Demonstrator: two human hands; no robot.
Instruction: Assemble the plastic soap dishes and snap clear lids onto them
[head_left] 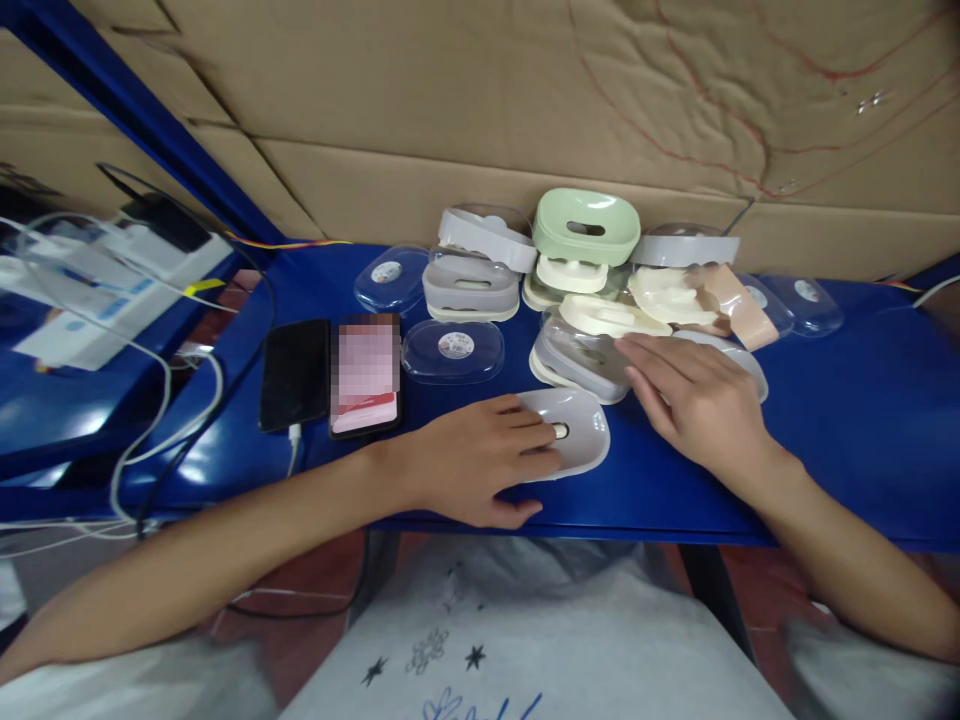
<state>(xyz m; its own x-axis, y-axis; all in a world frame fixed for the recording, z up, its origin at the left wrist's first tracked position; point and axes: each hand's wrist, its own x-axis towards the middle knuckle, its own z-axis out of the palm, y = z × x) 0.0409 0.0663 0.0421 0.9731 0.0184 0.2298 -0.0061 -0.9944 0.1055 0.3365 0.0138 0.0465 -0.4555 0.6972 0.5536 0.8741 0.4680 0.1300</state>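
Observation:
My left hand (pixel 480 462) rests over a pale grey soap dish (pixel 587 440) near the table's front edge. Its fingers are stretched into the dish, beside the oval slot, with the thumb apart. To the right, my right hand (pixel 694 400) has its fingers extended and thumb apart. Its fingertips reach the edge of a grey soap box with a clear lid (pixel 574 355), and partly cover it. Just behind them lies a cream oval insert (pixel 611 316). A white oval piece (pixel 739 362) is partly hidden behind the right hand.
Behind stand a light green soap dish (pixel 589 222), grey soap boxes (pixel 471 285), cream pieces (pixel 667 295) and a peach part (pixel 742 305). Clear lids (pixel 454 350) lie around. Two phones (pixel 295 375) and a power strip (pixel 112 290) with cables are left. Cardboard (pixel 450 100) backs the blue table (pixel 847 430).

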